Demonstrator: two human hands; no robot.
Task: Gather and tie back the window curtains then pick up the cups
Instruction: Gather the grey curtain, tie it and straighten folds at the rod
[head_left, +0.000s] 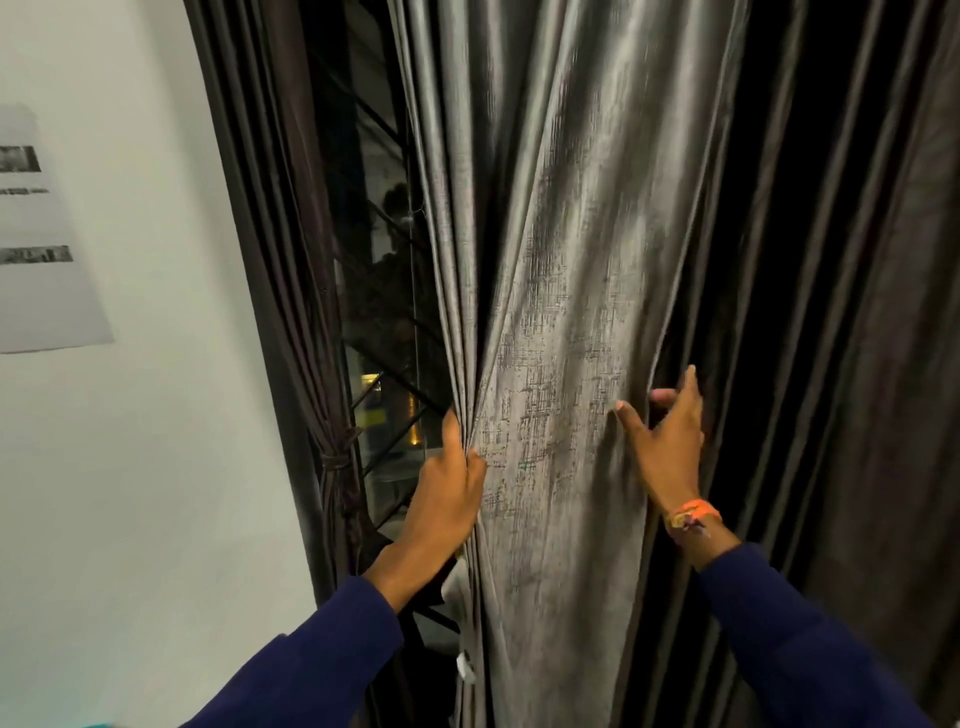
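Note:
A grey shiny curtain (561, 291) hangs in front of me over the window. My left hand (449, 493) grips its bunched left edge, fingers hidden behind the folds. My right hand (667, 441) reaches round a fold further right, thumb spread on the front and fingers curling behind the cloth. A darker brown curtain (291, 270) at the left hangs gathered and bound with a tie (337, 457). No cups are in view.
A white wall (156, 467) with a printed paper sheet (41, 234) fills the left. Dark window glass with a metal grille (379, 322) shows between the curtains. More dark curtain folds (841, 312) hang at the right.

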